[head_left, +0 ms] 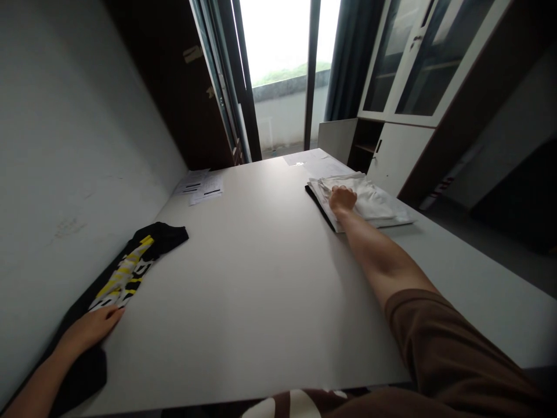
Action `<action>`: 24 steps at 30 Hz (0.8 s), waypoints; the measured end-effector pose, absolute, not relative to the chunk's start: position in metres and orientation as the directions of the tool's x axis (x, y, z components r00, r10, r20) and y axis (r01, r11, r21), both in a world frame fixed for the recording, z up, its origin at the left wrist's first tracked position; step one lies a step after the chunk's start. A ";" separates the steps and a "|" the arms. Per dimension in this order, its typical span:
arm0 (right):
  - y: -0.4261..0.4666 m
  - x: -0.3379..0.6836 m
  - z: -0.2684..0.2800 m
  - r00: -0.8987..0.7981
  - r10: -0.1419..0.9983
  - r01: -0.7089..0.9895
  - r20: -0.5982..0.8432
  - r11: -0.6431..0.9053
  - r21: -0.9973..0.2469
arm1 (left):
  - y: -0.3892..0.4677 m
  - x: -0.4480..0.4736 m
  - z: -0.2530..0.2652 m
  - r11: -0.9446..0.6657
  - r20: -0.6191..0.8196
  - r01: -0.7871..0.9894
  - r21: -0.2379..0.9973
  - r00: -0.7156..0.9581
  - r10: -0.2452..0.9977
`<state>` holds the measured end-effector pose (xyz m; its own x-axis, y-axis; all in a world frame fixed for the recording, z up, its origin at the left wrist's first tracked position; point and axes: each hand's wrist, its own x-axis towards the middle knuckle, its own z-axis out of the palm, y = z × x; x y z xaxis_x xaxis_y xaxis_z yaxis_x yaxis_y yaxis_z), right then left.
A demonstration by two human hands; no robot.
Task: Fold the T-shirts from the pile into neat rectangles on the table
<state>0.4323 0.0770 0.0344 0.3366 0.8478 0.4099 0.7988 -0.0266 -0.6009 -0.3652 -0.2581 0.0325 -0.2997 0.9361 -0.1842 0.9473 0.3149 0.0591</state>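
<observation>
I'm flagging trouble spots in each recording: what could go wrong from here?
If the right hand pulls sideways on the white cloth, layers beneath might slide, perhaps over the nearby edge of the table. The black garment under the left hand lies along the wall, so dragging it could bunch it there.

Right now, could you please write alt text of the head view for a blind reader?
A person's curled right hand touches folded white cloth on a white table, while the left hand touches a black garment printed in yellow and white beside the wall. Papers lie toward the far end.
</observation>
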 end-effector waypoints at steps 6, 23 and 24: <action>0.053 0.358 0.054 0.054 0.803 0.823 0.594 0.301 -0.481 | -0.233 -0.320 0.047 0.365 -0.036 0.920 0.145 -0.364 0.931; -0.063 0.251 0.028 -0.567 0.702 0.125 0.431 0.591 -0.797 | -0.122 -0.103 0.022 -0.261 0.201 0.900 0.350 0.201 0.959; -0.053 0.256 0.021 -0.522 0.745 0.143 0.416 0.556 -0.819 | -0.118 -0.090 0.007 -0.246 0.174 0.911 0.331 0.197 0.965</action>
<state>0.2565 -0.0527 0.0213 -0.5219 0.7450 0.4155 0.1425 0.5564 -0.8186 -0.0905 -0.1181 0.0073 0.1971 0.9648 0.1742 0.9111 -0.2458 0.3309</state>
